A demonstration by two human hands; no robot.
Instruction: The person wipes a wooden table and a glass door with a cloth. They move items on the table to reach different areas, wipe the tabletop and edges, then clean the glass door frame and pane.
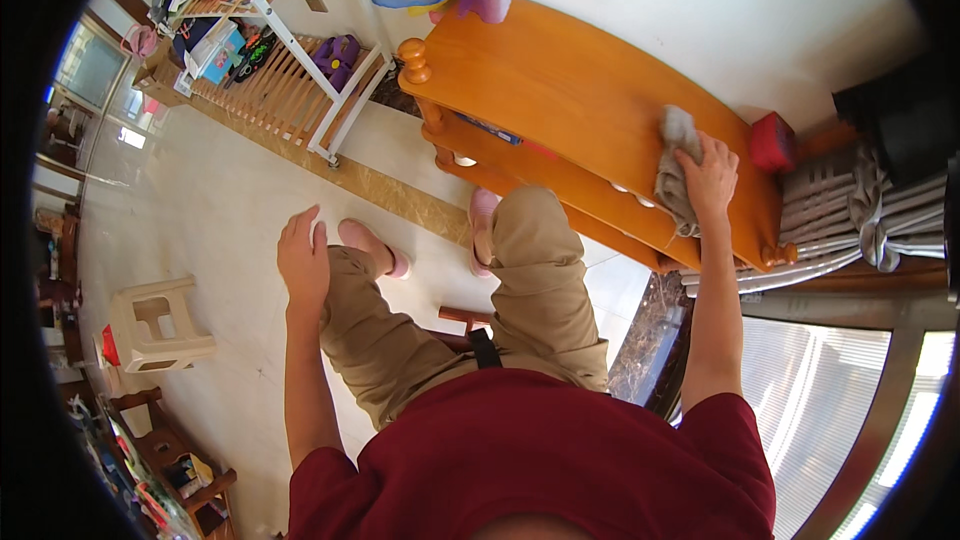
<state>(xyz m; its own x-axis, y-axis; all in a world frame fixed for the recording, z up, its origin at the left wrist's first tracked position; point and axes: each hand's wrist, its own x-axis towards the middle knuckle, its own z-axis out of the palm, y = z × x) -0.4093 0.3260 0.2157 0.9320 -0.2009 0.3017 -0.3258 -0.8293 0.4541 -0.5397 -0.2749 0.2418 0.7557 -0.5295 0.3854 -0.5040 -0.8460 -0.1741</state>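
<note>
My right hand (709,178) is closed on a crumpled grey cloth (677,175), pressing it to the right part of the top of an orange-brown wooden shelf unit (560,80). Part of the cloth hangs over the front edge of that top. Out to the left, my left hand (303,258) hangs in the air beside my left knee. It holds nothing, its fingers loosely stretched and the thumb apart.
A red box-like object (772,143) sits at the unit's right end, near tied grey striped curtains (868,215). To the far left stands a beige plastic stool (162,325). A white-framed slatted rack (290,90) holds assorted items, including purple shoes (338,60).
</note>
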